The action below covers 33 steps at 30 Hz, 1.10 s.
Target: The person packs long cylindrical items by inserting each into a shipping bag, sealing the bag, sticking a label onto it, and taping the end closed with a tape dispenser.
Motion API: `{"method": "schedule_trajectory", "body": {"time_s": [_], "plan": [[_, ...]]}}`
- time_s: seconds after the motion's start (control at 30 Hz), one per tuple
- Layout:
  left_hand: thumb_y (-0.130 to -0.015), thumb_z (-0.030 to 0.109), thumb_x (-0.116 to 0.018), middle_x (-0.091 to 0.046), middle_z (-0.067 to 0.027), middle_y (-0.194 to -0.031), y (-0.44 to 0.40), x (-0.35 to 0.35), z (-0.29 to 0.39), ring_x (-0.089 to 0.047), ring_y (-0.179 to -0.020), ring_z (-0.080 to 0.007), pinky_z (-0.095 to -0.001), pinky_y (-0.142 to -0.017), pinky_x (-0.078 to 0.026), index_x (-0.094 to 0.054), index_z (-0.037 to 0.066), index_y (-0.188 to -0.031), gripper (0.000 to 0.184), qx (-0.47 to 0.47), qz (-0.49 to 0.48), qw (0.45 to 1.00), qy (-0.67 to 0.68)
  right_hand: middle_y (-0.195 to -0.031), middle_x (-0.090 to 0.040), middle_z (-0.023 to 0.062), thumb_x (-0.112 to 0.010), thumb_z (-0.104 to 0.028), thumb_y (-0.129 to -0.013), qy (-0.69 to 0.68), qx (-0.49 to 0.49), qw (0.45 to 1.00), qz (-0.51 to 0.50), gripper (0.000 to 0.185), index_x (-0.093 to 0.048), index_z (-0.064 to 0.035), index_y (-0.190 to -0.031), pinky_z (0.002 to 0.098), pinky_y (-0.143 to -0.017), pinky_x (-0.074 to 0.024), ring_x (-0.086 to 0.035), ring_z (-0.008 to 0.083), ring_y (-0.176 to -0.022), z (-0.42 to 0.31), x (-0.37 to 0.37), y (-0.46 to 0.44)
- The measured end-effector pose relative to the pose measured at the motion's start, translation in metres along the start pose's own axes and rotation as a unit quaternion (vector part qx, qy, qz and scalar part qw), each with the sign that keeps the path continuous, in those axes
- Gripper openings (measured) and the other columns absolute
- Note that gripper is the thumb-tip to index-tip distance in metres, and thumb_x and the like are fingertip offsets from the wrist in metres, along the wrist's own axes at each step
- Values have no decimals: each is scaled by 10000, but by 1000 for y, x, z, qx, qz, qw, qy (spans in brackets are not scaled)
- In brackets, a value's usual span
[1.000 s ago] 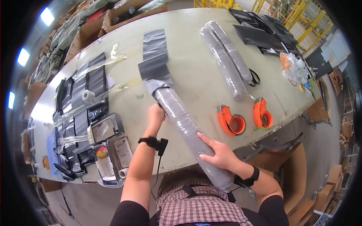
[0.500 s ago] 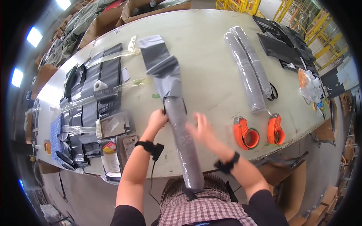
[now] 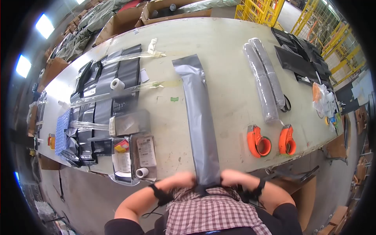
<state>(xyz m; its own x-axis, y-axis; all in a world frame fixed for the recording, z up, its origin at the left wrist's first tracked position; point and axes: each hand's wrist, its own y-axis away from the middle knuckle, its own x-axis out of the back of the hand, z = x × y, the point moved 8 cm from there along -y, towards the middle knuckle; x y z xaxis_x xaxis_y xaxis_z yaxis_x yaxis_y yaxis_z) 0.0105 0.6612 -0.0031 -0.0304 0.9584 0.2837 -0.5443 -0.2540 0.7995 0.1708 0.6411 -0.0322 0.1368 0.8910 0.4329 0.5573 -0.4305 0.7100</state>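
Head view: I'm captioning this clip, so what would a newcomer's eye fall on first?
Probably the long grey bag, stretched over the table with its near end between the left hand and right hand. Next, two orange tape dispensers near the table's front edge, right of the bag.

No legible text, print on the white paper sheet (image 3: pixel 147 151) too small

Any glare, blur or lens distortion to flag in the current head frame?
In the head view, the lens bows the table and blackens the corners; glare washes out the table's left end; the left hand and right hand are blurred, the grey bag clearer.
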Motion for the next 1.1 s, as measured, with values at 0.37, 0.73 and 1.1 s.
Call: {"method": "schedule_trajectory", "body": {"time_s": [0.37, 0.73, 1.1], "plan": [[-796, 320, -541, -665, -184, -845, -30, 39, -35, -638, -814, -370, -463, -732, -509, -677, 62, -867, 299, 58, 286, 949, 114, -821, -631, 183, -602, -199, -801, -150, -80, 898, 406, 200, -633, -10, -858, 427, -710, -484, -608, 348, -779, 39, 90, 13], [-659, 195, -788, -647, -120, -919, 160, 227, -226, -624, -862, -309, -385, -796, -498, -697, 56, -920, 310, 117, 695, 704, -88, -1185, -529, 167, -551, -23, -711, 166, 130, 873, 441, 324, -613, -66, -1026, 414, -907, -451, -510, 347, -1089, -80, 38, 5], [-666, 146, -735, -659, -98, -823, 147, 241, -269, -628, -803, -278, -361, -729, -494, -727, 60, -787, 148, 51, 619, 782, -55, -1150, -556, 163, -585, -60, -736, 130, 123, 890, 420, 292, -619, -77, -1025, 398, -874, -482, -534, 336, -1063, -87, 42, 9]]}}
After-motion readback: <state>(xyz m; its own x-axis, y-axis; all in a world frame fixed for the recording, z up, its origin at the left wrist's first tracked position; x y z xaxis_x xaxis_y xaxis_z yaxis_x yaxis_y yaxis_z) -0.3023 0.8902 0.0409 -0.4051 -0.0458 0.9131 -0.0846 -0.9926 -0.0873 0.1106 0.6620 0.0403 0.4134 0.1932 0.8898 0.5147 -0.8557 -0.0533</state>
